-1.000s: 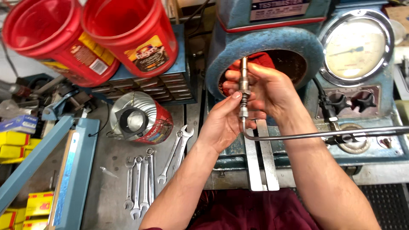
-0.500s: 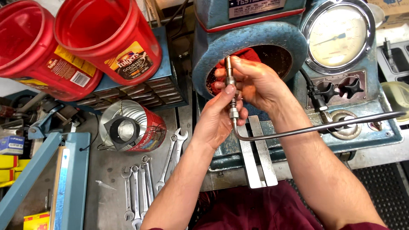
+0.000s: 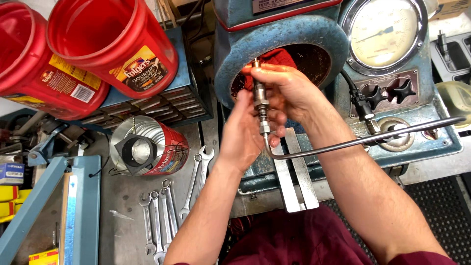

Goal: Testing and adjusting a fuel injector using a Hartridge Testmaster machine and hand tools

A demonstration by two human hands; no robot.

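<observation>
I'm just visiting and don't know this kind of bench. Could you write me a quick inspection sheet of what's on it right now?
Surface: grey metal workbench, scuffed, with tools lying on it.
Job's things: slim metal injector held upright before the blue tester's round opening; a bent steel tube runs from its lower end to the right.
Clutter: row of wrenches; a red can on its side; two red plastic tubs; a blue drawer cabinet.
Hands: left hand grips the injector's lower fitting; right hand wraps its upper body.
Cables: a black lead below the round pressure gauge.
Surroundings: black ribbed floor mat at lower right.
</observation>
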